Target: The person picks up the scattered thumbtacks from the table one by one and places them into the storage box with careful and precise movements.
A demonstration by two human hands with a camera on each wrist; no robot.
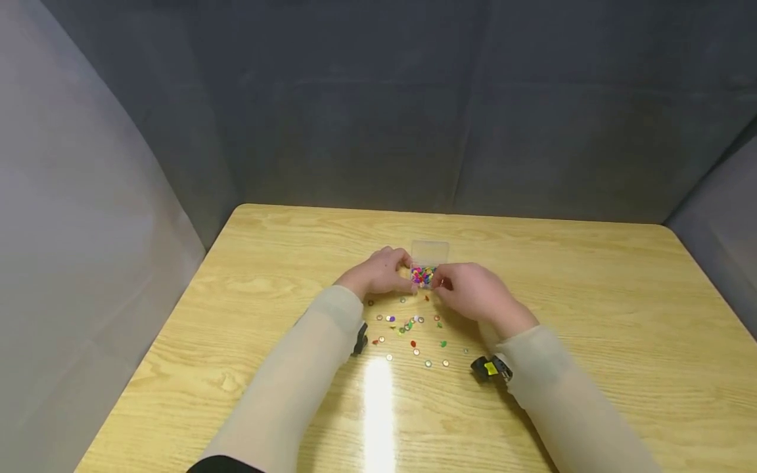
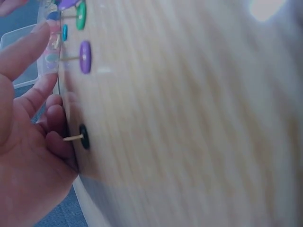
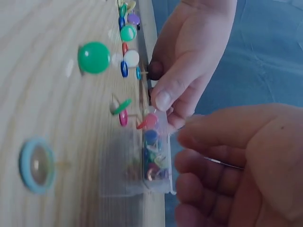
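A small clear plastic box (image 1: pixel 423 275) full of colourful pushpins sits mid-table with its lid (image 1: pixel 430 251) tipped open behind it. My left hand (image 1: pixel 383 270) holds the box's left side; in the right wrist view its thumb (image 3: pixel 166 94) presses on the box (image 3: pixel 154 158). My right hand (image 1: pixel 470 292) is at the box's right side with fingers curled. It seems to pinch a pin whose thin metal shaft (image 3: pixel 223 163) shows between the fingers. Loose pushpins (image 1: pixel 409 326) lie scattered on the table just in front of both hands.
The wooden table (image 1: pixel 591 315) has rounded corners and grey cloth walls on three sides. Close to my left hand lie a purple pin (image 2: pixel 84 56) and a black pin (image 2: pixel 83 137). A green pin (image 3: pixel 93 57) and a light-blue pin (image 3: pixel 35 164) lie further out.
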